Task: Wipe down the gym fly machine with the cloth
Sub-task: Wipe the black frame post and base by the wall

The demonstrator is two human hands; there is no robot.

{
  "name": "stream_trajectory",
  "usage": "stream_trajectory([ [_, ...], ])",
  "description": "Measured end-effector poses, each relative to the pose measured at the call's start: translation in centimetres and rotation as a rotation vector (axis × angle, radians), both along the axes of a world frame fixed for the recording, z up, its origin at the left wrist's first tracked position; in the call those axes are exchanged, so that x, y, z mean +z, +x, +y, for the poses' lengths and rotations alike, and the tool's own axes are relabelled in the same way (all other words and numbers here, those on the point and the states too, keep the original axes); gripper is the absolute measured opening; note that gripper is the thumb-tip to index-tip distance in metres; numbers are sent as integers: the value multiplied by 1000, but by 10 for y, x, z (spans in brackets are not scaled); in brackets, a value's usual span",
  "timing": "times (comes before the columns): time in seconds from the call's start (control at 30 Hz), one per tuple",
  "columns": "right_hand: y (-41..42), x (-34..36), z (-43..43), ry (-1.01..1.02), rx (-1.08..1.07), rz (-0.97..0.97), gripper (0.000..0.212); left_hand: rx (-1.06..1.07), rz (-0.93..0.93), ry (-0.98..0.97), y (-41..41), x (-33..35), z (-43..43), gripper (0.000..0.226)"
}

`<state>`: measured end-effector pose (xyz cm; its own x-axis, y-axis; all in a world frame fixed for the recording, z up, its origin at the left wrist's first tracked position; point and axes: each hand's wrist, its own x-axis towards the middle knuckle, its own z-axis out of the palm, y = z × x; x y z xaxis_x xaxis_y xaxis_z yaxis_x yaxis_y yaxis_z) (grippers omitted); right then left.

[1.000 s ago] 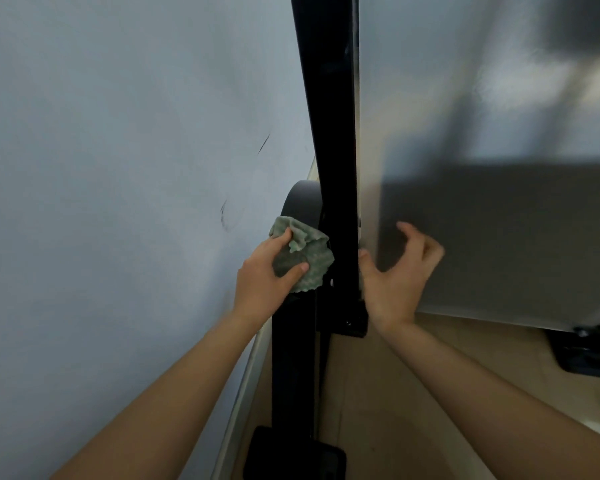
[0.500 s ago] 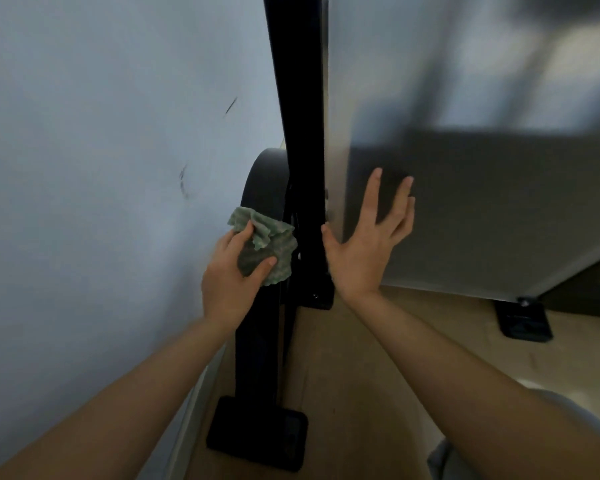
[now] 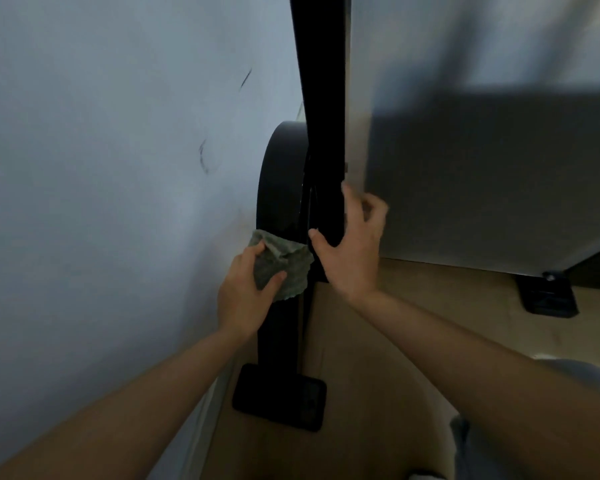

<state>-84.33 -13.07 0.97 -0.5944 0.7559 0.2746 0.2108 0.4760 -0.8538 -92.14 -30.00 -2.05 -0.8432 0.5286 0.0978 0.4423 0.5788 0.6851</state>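
Observation:
The fly machine shows as a black upright post [image 3: 323, 98] with a curved black frame part [image 3: 279, 174] beside it and a grey side panel [image 3: 482, 168] to its right. My left hand [image 3: 245, 292] is shut on a crumpled green cloth [image 3: 284, 268] and presses it against the curved frame, low down. My right hand [image 3: 354, 244] wraps around the bottom of the black post, thumb on its left face and fingers behind its right edge.
A pale wall [image 3: 101, 168] with dark scuff marks stands close on the left. A black rubber foot [image 3: 281, 400] rests on the wooden floor [image 3: 378, 375] below the frame. Another black foot [image 3: 548, 294] sits at the panel's lower right corner.
My right hand left the grey panel, where it lay flat with fingers spread, and closed around the black post. The cloth hand stays low on the curved frame.

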Motion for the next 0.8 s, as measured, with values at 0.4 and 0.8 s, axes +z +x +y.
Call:
stream_trajectory([
  [0.4, 1, -28, -54, -329, 309, 14, 65, -221, 221, 3, -18, 27, 12, 62],
  [0.8, -25, -23, 2, -466, 339, 123, 53, -238, 486, -9, -49, 34, 45, 54],
])
